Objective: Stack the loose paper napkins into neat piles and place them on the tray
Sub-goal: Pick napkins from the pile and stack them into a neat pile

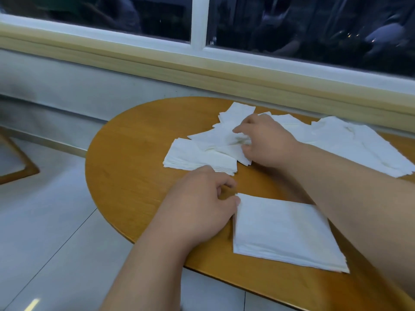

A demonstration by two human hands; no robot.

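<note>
**Right hand in the loose napkins, left hand at the near pile**

The right hand (267,142) reaches across the table (134,171) and sits on the loose napkins (226,134). Its fingers are curled down and pinch the crumpled sheets under them. These sheets lie scattered and overlapping near the middle of the table, towards the far edge.

The left hand (197,205) rests close to the near edge with its fingers loosely bent. Its thumb tip touches the far left corner of the near pile (285,232). I cannot tell whether it grips that corner or only touches it.

The near pile is square and fairly even (its front edges fan out a little). It lies flat by the table's near edge, and the right forearm passes over its far right corner.

A second pile (195,158) lies between the two hands, and some loose napkins overlap its right side.

A wider heap (359,144) of unsorted napkins spreads along the right of the table, below the window (314,25).

Pale floor tiles (45,221) show to the left.
</note>
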